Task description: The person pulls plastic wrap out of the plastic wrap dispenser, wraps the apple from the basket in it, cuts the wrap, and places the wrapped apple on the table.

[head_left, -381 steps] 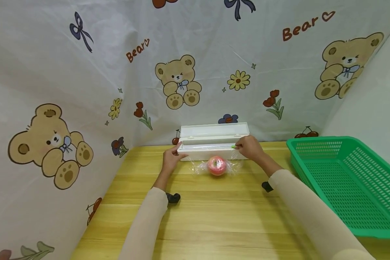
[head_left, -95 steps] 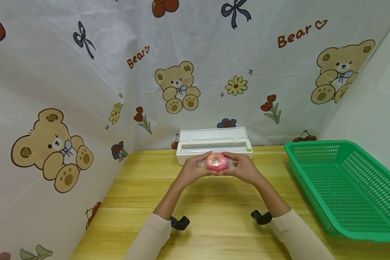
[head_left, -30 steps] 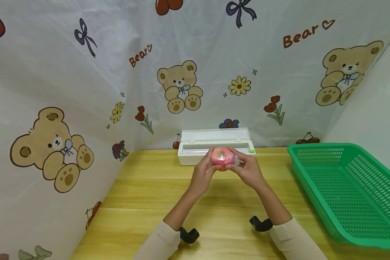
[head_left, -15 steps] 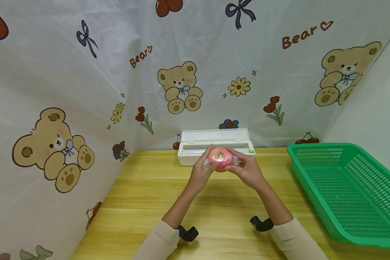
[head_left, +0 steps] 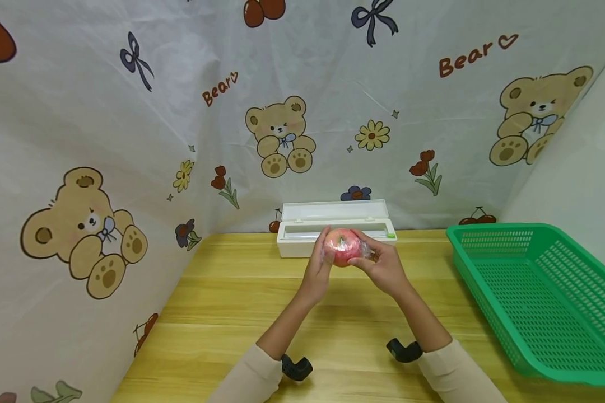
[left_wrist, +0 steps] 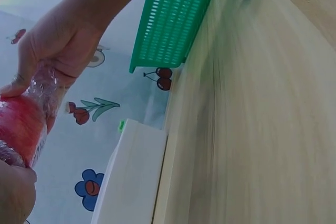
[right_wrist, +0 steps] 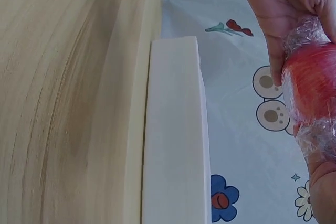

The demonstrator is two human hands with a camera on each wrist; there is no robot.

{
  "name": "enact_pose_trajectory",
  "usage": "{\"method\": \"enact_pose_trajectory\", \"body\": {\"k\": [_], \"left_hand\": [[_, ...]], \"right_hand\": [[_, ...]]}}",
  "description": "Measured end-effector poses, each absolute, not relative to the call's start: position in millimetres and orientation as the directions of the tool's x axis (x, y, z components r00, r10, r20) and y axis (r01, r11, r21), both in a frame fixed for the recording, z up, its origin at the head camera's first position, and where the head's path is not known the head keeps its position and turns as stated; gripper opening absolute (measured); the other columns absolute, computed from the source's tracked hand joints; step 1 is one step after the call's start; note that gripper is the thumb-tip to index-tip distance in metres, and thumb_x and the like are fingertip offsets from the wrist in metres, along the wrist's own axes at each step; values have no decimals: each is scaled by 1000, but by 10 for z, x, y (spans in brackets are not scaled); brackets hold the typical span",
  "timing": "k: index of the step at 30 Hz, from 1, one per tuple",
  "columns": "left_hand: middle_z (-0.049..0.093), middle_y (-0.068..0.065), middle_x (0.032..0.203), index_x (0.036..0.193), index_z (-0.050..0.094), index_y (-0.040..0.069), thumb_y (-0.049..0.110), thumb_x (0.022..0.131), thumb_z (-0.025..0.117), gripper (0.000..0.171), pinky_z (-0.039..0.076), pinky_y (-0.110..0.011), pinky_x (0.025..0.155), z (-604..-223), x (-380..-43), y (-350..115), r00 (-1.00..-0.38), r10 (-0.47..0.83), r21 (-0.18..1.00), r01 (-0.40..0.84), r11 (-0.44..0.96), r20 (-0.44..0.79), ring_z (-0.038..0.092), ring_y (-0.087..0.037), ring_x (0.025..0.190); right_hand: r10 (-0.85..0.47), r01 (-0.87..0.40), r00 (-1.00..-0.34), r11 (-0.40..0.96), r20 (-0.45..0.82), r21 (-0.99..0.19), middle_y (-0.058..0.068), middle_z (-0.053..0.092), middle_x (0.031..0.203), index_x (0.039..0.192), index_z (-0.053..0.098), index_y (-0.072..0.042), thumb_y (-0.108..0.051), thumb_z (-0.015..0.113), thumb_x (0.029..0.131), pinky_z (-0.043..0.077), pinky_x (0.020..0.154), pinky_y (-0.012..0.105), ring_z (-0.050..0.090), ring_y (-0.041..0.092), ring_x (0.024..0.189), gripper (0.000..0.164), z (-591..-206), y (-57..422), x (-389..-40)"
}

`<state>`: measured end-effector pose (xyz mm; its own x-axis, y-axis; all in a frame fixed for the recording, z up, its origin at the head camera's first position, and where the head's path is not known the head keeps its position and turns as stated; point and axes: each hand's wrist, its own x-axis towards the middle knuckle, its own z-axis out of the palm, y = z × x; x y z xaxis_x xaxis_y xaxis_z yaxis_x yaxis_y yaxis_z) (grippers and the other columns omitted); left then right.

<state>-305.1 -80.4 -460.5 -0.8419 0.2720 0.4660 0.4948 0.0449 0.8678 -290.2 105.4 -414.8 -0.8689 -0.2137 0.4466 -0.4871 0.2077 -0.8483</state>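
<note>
A red apple [head_left: 343, 247] wrapped in clear cling film is held up between both hands, in front of the white box at the back. My left hand [head_left: 316, 275] grips its left side, thumb at the front and fingers reaching behind. On the other side my right hand [head_left: 386, 270] holds the apple and the gathered film [head_left: 367, 250] between thumb and fingers. The left wrist view shows crinkled film [left_wrist: 44, 85] bunched beside the apple [left_wrist: 18, 124]. In the right wrist view, bunched film [right_wrist: 317, 137] shows at one end of the apple [right_wrist: 312, 82].
Behind the hands stands a long white cling film box [head_left: 294, 247], lid raised, with a green slider [head_left: 391, 235] at its right end. A green plastic basket [head_left: 489, 313] sits on the right of the wooden table [head_left: 222, 313]. A bear-printed sheet [head_left: 312, 67] backs the table.
Earlier the apple lay on film before the box, the right hand at the green slider. Now both hands hold it wrapped and raised. Lately the left hand has shifted slightly rightward against the apple.
</note>
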Motion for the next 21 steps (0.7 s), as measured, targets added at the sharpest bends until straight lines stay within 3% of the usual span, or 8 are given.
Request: {"method": "enact_pose_trajectory", "body": {"k": [3,8,15,21], "left_hand": [[21,-10,166,163,11,13,24,113,32,55,29,-47,121,-4628,-3030,-780,-841,257,861,505,56,477,23,-25,152],[23,-14,165,162,14,6,16,113,30,53,30,-46,120,-4420,-2910,-823,-843,301,876,480,45,446,26,-29,151],[32,-15,162,159,27,4,13,111,7,53,30,-44,121,-4571,-3095,-922,-806,281,852,510,-118,521,28,-28,151],[36,-11,161,159,33,15,25,113,10,52,39,-42,115,-4706,-3165,-905,-815,248,852,503,-147,524,36,-26,146]], "right_hand": [[-211,-488,-870,228,446,-843,30,56,139,140,52,10,7,76,86,56,86,21,60,42,120,59,-4136,1032,-2888],[-219,-489,-869,239,444,-839,27,56,141,143,52,6,5,77,86,57,89,30,59,41,122,62,-4312,1080,-3042],[-255,-528,-843,220,474,-820,19,58,142,145,55,-3,-5,80,87,57,90,35,60,38,124,63,-4389,1127,-3106],[-270,-551,-825,194,496,-811,20,60,140,144,57,-4,-5,80,87,58,88,30,61,40,123,62,-4404,1086,-3074]]}}
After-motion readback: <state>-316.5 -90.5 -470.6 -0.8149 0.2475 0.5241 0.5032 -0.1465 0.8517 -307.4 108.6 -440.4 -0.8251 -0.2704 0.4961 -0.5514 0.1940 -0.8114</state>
